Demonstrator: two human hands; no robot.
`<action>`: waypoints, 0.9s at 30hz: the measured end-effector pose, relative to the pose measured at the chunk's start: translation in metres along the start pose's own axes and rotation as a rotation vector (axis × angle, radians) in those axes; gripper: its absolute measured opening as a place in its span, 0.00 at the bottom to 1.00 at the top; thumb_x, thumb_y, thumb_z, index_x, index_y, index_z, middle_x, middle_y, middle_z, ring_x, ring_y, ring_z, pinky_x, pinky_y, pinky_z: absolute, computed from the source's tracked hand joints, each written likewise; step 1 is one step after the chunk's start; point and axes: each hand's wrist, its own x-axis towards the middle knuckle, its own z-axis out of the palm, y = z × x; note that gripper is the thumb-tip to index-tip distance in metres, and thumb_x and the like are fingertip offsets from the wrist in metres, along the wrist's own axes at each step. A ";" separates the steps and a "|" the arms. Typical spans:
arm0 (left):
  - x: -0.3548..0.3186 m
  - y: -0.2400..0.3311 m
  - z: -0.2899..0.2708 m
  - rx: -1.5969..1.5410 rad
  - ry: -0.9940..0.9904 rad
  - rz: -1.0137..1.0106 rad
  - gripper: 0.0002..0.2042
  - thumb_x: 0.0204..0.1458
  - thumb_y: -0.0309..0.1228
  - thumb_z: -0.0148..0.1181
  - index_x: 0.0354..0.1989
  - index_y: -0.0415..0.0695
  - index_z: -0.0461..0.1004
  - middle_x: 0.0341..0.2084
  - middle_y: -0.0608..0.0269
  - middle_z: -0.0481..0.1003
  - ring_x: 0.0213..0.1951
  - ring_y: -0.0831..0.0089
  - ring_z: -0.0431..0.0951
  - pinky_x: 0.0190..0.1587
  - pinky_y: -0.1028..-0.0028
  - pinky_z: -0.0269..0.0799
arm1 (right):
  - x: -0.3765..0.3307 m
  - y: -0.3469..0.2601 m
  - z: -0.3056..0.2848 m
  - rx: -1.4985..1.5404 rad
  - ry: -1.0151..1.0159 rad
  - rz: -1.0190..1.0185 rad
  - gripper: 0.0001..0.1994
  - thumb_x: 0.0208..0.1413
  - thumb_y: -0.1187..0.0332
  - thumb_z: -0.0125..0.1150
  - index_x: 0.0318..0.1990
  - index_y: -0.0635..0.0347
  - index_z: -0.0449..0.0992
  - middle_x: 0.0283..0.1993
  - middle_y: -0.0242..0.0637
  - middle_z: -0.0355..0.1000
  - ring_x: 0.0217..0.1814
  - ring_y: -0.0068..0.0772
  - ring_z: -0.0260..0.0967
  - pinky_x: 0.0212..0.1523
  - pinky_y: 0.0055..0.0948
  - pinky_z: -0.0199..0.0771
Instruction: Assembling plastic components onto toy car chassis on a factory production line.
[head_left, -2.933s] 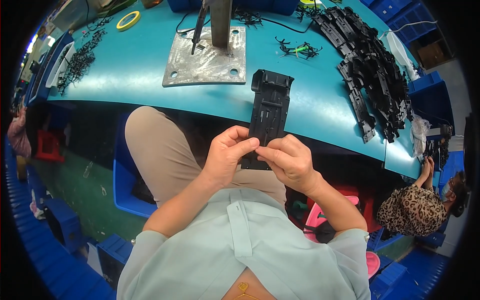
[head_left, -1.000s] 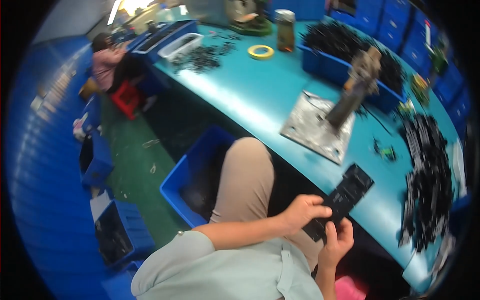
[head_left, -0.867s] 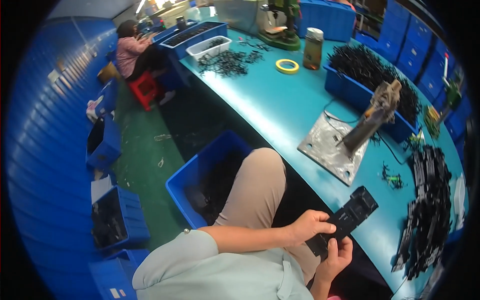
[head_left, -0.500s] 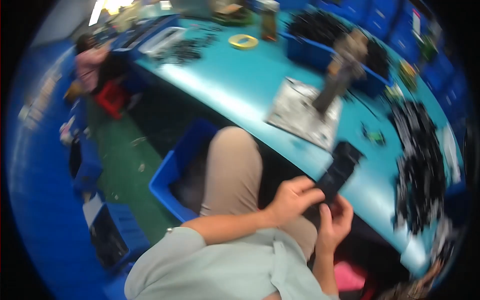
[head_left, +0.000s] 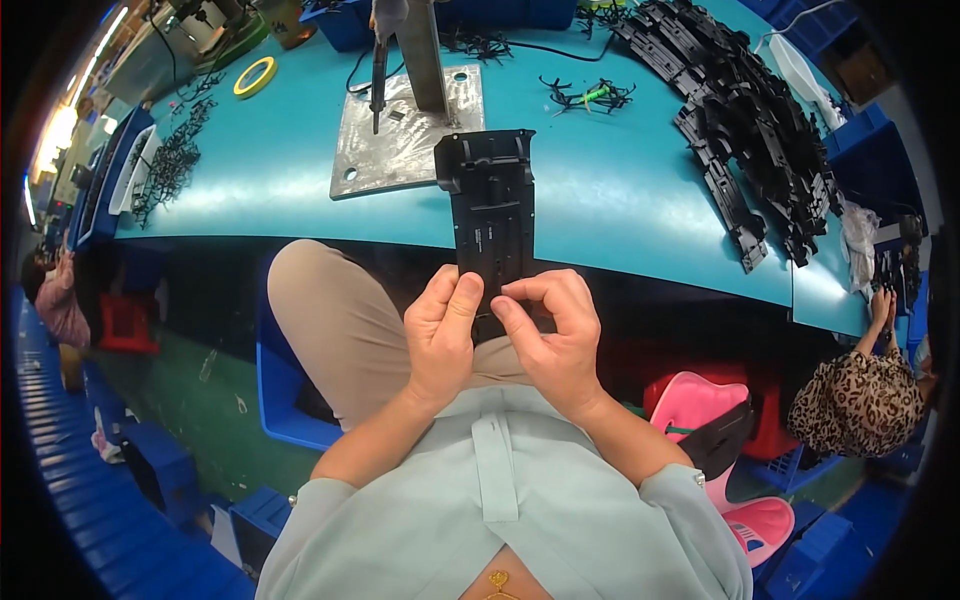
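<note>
A long teal bench [head_left: 300, 180] curves across the far side of the room. Near its middle lies a grey metal base plate [head_left: 400, 140] with an upright post [head_left: 425, 50] rising from it. To the far left sit a roll of yellow tape [head_left: 255, 77] and a scatter of small black clips [head_left: 170, 165]. On the right a big heap of long black plastic parts [head_left: 750, 120] spreads toward the near edge, and a small tangle of black and green pieces [head_left: 590, 95] lies between heap and plate.

Black plastic part [head_left: 490, 210], teal table [head_left: 620, 200]
</note>
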 end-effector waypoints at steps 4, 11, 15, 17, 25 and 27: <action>-0.005 0.010 0.008 0.066 -0.023 0.073 0.07 0.61 0.26 0.50 0.33 0.38 0.73 0.28 0.74 0.65 0.30 0.86 0.60 0.32 0.84 0.57 | 0.002 0.005 -0.004 -0.033 -0.059 -0.042 0.04 0.46 0.78 0.65 0.28 0.63 0.75 0.29 0.31 0.68 0.32 0.24 0.63 0.26 0.21 0.64; -0.004 0.009 0.005 0.162 -0.042 0.154 0.07 0.61 0.25 0.50 0.36 0.36 0.74 0.29 0.69 0.68 0.31 0.82 0.64 0.34 0.82 0.61 | 0.005 0.006 -0.004 -0.027 -0.088 -0.035 0.04 0.46 0.79 0.65 0.27 0.62 0.75 0.27 0.31 0.67 0.31 0.23 0.62 0.26 0.20 0.63; -0.003 0.006 0.002 0.163 -0.092 0.217 0.06 0.59 0.23 0.50 0.38 0.35 0.74 0.31 0.66 0.69 0.32 0.80 0.66 0.35 0.81 0.62 | 0.006 0.007 -0.002 0.038 -0.065 0.000 0.04 0.46 0.79 0.65 0.26 0.62 0.75 0.27 0.30 0.66 0.29 0.21 0.61 0.26 0.20 0.62; -0.002 0.007 0.001 0.139 -0.105 0.217 0.05 0.58 0.22 0.51 0.38 0.35 0.74 0.31 0.65 0.70 0.32 0.79 0.66 0.35 0.80 0.63 | 0.007 0.008 -0.001 0.038 -0.052 -0.017 0.04 0.46 0.80 0.65 0.26 0.62 0.75 0.26 0.30 0.66 0.28 0.21 0.61 0.25 0.20 0.62; 0.010 0.023 0.003 0.550 -0.159 0.544 0.09 0.50 0.18 0.57 0.41 0.34 0.74 0.33 0.58 0.72 0.32 0.69 0.71 0.33 0.74 0.68 | 0.007 0.006 0.000 0.344 -0.033 0.281 0.10 0.51 0.77 0.64 0.39 0.67 0.72 0.36 0.35 0.74 0.35 0.20 0.72 0.36 0.19 0.73; 0.012 0.024 0.006 0.648 -0.149 0.655 0.12 0.48 0.17 0.59 0.43 0.33 0.74 0.34 0.56 0.72 0.33 0.67 0.72 0.33 0.73 0.69 | 0.007 0.004 -0.001 0.359 -0.026 0.270 0.12 0.52 0.76 0.64 0.43 0.68 0.72 0.38 0.37 0.74 0.39 0.22 0.73 0.40 0.21 0.74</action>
